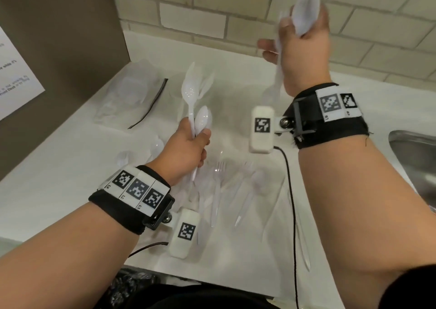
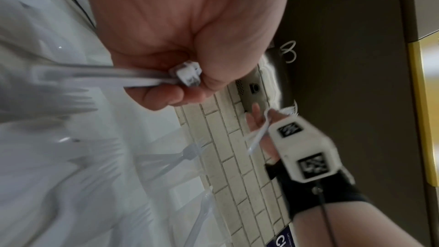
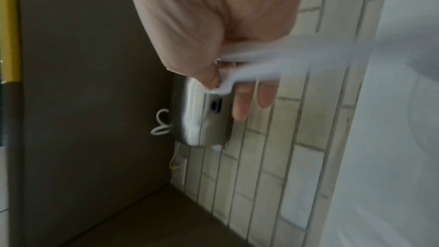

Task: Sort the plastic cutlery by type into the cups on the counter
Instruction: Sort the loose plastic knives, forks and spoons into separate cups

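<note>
We saw the left hand [image 1: 188, 147] raised above the white worktop [image 1: 70, 167], its fingers curled tight round the handles of a bunch of white plastic spoons [image 1: 192, 101], bowls pointing up and away; the left wrist view showed the handle ends [image 2: 187, 75] sticking out of the fist. The right hand [image 1: 304, 56] was lifted higher, toward the far right against the tiled wall [image 1: 212, 6], gripping a blurred bundle of white cutlery [image 1: 305, 13]; we could not tell its type, and at least two fingers [image 3: 247, 100] stood out straight beyond the grip. Loose forks [image 1: 218, 186] and other clear pieces lay scattered on the worktop between the two forearms, near the front edge. A few more spoons [image 1: 157, 145] lay just left of the left hand. A clear plastic bag [image 1: 132, 96] rested at the far left, and a metal sink [image 1: 417, 157] showed at the right edge. We could not make out any cups.
</note>
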`<state>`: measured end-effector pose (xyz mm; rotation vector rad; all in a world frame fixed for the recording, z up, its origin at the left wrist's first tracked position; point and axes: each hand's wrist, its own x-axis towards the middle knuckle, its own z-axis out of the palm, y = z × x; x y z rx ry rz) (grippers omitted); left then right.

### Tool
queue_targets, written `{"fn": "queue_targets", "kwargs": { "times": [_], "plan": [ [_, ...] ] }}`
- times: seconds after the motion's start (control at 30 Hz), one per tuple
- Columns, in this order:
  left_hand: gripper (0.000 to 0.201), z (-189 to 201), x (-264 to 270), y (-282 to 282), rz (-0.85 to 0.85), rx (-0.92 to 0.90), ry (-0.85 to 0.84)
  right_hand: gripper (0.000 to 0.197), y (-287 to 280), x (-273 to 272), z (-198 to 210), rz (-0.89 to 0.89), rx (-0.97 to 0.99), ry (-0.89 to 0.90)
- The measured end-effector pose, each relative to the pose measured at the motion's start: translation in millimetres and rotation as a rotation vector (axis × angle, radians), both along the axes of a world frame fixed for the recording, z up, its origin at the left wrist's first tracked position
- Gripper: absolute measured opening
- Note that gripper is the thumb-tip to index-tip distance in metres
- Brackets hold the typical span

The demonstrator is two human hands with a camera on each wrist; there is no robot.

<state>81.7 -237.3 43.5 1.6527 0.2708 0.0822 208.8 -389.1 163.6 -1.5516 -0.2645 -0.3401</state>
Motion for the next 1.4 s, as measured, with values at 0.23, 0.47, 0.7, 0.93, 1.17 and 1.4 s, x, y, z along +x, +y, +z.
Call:
{"fn": "queue_targets", "kwargs": {
  "times": [0.23,0.47,0.7,0.93,1.17,1.4],
  "plan": [
    [0.016,3,5,-3,-0.006,0.012,-0.034,0.05,-9,38,-31,-0.099,0.06,-0.05],
    [0.025,3,7,-6,-0.038,0.017,-0.034,0.048,3,49,-68,-0.079,0.145,0.06],
    [0.011,0,8,-5,-0.077,0.01,-0.054,0.04,-6,53,-88,-0.07,0.023,0.237],
    [0.021,1,7,-8,-0.189,-0.107,-0.065,0.029,-2,38,-72,-0.201,-0.272,-0.018],
    [0.006,7,8,-17,-0.36,-0.073,-0.106,0.034,18,-23,-65,0.57,-0.033,0.282],
    [0.014,13,12,-20,-0.381,0.011,-0.155,0.029,-8,-47,-71,0.583,-0.259,0.29]
  ]
}}
